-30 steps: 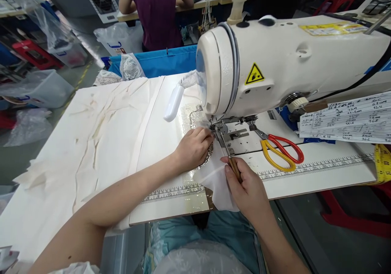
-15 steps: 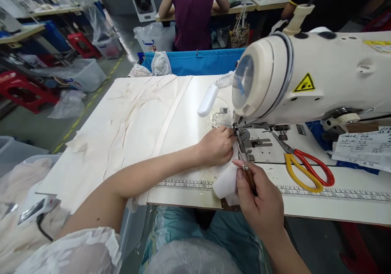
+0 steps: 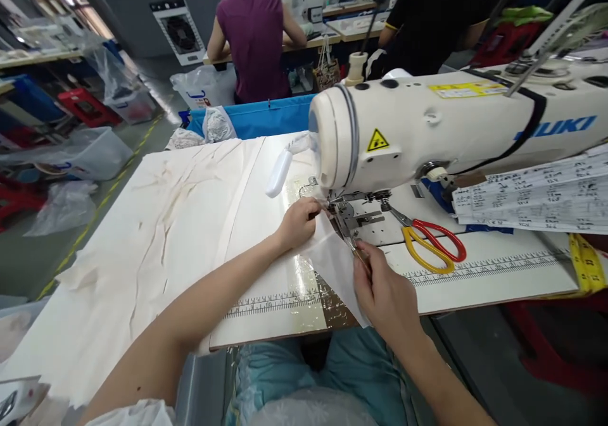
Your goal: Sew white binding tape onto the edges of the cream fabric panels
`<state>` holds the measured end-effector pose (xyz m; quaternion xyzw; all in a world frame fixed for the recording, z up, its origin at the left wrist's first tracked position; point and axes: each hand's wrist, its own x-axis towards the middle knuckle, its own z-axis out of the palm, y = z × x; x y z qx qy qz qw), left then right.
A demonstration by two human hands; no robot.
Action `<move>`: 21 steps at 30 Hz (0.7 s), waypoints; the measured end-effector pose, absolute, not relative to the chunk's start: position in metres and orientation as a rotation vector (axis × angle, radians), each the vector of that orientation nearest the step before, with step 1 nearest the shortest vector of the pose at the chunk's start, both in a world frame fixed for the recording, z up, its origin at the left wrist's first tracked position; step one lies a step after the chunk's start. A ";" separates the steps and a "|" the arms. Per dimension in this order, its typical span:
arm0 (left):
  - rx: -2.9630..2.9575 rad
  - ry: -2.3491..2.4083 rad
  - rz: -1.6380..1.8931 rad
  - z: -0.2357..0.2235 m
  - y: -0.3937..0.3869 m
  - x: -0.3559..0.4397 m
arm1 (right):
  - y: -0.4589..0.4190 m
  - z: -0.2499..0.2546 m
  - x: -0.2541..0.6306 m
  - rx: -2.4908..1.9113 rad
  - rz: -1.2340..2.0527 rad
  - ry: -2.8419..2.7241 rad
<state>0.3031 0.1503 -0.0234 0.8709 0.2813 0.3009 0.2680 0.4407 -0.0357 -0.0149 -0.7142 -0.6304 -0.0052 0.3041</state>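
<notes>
My left hand (image 3: pixel 299 223) is closed on the near end of a thin white cloth (image 3: pixel 332 261), pinching it right beside the needle area of the sewing machine (image 3: pixel 380 135). The cloth drapes from there down toward the table's front edge. In my right hand (image 3: pixel 384 287) is a brown-handled awl (image 3: pixel 352 244), its slim metal shaft slanting up toward the presser foot; the fingers hide most of the handle. The right hand also lies against the cloth's edge; whether it grips it I cannot tell. The needle itself is hidden.
Red-and-yellow scissors (image 3: pixel 430 249) lie right of the needle plate. Pale fabric (image 3: pixel 166 223) spreads over the table's left side. A white bobbin-like lamp (image 3: pixel 279 174) hangs by the machine head. Paper slips (image 3: pixel 532 192) and a yellow tape measure (image 3: pixel 586 264) are at the right. A person (image 3: pixel 251 40) sits ahead.
The view has swung right, so more of the machine shows. The cloth, bunched before, is now stretched out below the needle area. The awl's shaft now reaches closer to the presser foot.
</notes>
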 end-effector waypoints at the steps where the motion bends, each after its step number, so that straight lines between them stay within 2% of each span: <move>1: 2.327 0.758 0.813 -0.023 0.151 0.303 | -0.032 -0.017 0.441 -1.892 -0.038 -1.675; 7: 2.307 0.771 0.829 -0.022 0.151 0.304 | -0.017 -0.022 0.438 -1.925 -0.130 -1.697; 21: 2.346 0.761 0.803 -0.020 0.152 0.304 | -0.013 -0.024 0.437 -1.958 -0.076 -1.697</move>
